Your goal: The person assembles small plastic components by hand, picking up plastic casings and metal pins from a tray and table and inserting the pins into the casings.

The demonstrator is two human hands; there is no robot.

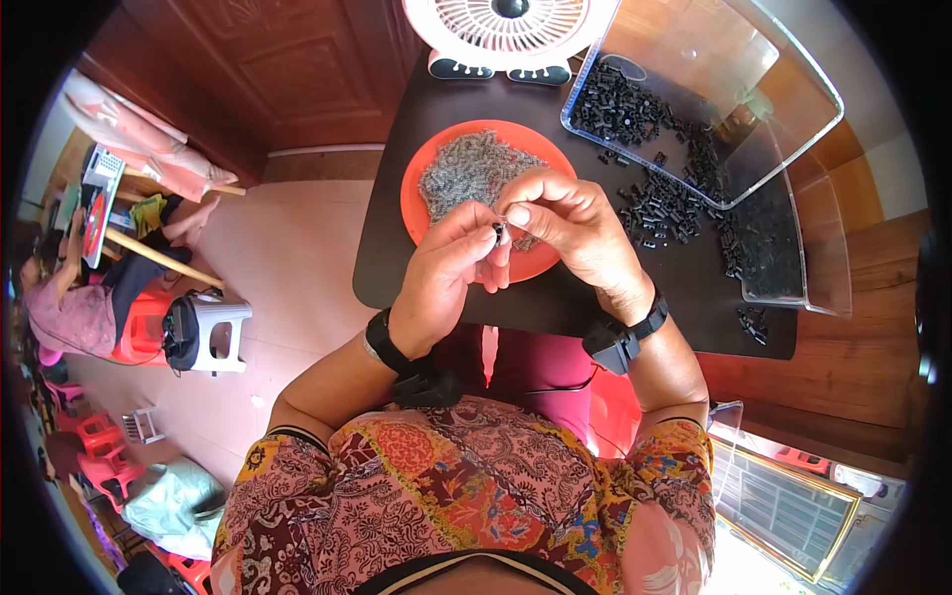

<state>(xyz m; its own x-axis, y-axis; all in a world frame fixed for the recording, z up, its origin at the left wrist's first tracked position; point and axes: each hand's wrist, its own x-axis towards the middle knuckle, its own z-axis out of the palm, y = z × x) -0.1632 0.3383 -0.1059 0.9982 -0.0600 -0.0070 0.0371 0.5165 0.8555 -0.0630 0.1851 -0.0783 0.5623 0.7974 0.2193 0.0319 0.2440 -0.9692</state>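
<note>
Black part (499, 233) sits pinched in the left hand (441, 270) above the orange plate (540, 262); whether the right hand (583, 234), fingertips just beside it, grips anything, I can't tell.

No text, label, number or sign is legible in head view; nothing readable on fan (512, 24), wristbands (651, 315) or clear bin (784, 162).

"What's worn?"
"A short-sleeved top (476, 486), floral and paisley in pink, maroon, gold and blue."
"Anything else?"
"2 black wrist straps (652, 315), the right 1 carrying a boxy module (612, 349)."
</note>
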